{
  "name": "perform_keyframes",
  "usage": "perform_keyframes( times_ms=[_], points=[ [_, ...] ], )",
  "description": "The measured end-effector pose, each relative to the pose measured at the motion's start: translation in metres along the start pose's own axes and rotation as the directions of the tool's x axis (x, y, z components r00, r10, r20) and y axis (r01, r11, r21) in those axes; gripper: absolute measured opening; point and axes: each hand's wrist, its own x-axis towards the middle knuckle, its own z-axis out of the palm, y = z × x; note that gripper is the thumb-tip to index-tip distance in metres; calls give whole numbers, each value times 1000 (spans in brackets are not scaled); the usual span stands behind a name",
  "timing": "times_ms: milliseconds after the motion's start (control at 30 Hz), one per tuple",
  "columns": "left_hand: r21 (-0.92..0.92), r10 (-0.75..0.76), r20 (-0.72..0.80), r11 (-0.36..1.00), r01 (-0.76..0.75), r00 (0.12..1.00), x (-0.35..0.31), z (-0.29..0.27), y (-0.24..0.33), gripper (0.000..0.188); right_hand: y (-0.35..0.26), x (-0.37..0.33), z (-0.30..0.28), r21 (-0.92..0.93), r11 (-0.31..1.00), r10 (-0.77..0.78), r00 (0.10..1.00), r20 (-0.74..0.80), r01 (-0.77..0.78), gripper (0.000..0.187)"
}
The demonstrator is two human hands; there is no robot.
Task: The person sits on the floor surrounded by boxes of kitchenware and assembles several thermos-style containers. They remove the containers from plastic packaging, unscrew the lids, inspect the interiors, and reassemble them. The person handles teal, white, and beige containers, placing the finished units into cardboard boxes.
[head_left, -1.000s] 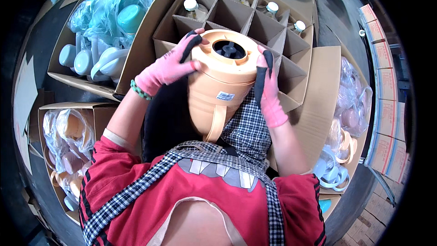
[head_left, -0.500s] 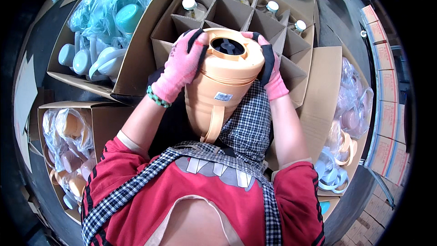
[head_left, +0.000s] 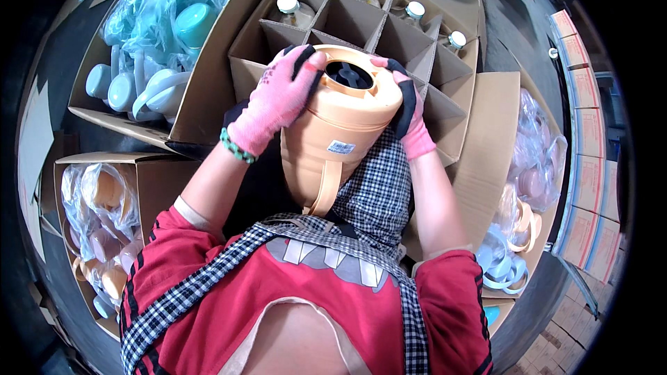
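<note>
A peach-coloured plastic jug point(head_left: 316, 149) stands between my knees, tilted toward me, with its side handle at the near side and a small white label on its wall. Its end facing up carries a peach ring-shaped cap point(head_left: 354, 109), with a black piece point(head_left: 349, 75) showing in the round hole. Wearing a pink and black glove, my left hand point(head_left: 281, 90) grips the left of this cap, thumb on top. Opposite it, my right hand point(head_left: 410, 104), gloved alike, is closed round the right side. The outer fingers of both hands are partly hidden.
Ahead, a divided carton point(head_left: 250, 52) holds several glass bottles with white caps point(head_left: 288, 4). An open box point(head_left: 83, 112) of bagged teal and pale parts stands at left, a smaller parts box point(head_left: 167, 184) below it. Another box point(head_left: 497, 104) is at right, near stacked cartons point(head_left: 583, 125).
The cap sits closer to the jug's body, and the ridged gap beneath it has narrowed to a seam. Both hands have shifted slightly round the cap, still holding it.
</note>
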Motion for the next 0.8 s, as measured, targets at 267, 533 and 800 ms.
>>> perform_keyframes(
  times_ms=[267, 533, 800],
  points=[
    [-626, -70, 385, 713, 316, 920, 37, -25, -30, 63, -7, -14, 43, -231, 971, -131, 935, -330, 55, 54],
    [162, 63, 89, 984, -77, 994, -23, 1, 22, 51, -9, 9, -3, 76, 975, 210, 978, 5, -209, 38],
    [-733, 154, 369, 655, 184, 917, 28, -7, -42, 67, -15, -25, 35, -448, 894, -161, 920, -357, -17, 64]
  ],
)
